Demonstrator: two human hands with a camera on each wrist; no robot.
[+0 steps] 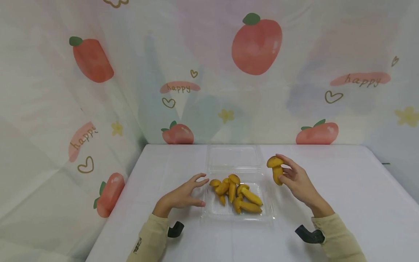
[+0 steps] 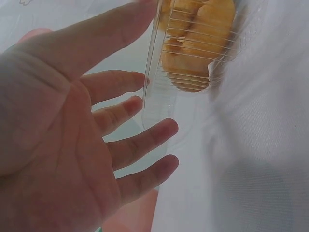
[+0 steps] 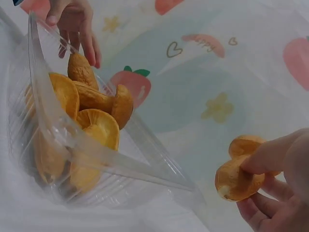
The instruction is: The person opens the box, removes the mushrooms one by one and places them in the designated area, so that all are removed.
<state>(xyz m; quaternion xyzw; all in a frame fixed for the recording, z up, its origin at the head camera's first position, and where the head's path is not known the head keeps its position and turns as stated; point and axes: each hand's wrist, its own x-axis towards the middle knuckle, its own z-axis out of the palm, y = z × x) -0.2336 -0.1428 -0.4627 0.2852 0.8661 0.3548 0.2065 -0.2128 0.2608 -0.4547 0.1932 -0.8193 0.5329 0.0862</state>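
My right hand (image 1: 299, 183) pinches a yellow-brown mushroom (image 1: 276, 170) between thumb and fingers, cap up, just right of a clear plastic box (image 1: 268, 214). In the right wrist view the thumb presses on the stem of that mushroom (image 3: 236, 179). Several more mushrooms (image 1: 250, 207) lie in the box, some crossing over each other. At the box's left side, my left hand (image 1: 183, 193) has its fingers spread, with fingertips right at the rim. The left wrist view shows this left hand (image 2: 72, 130) with nothing in its grasp, beside the ribbed wall of the box (image 2: 149, 82).
The box's hinged lid (image 1: 234, 157) lies folded back toward the rear of the white table (image 1: 183, 243). Behind and to the left hangs a pale curtain (image 1: 209, 43) printed with red fruit. Black curved pieces (image 1: 309, 234) stick out at both sleeve cuffs.
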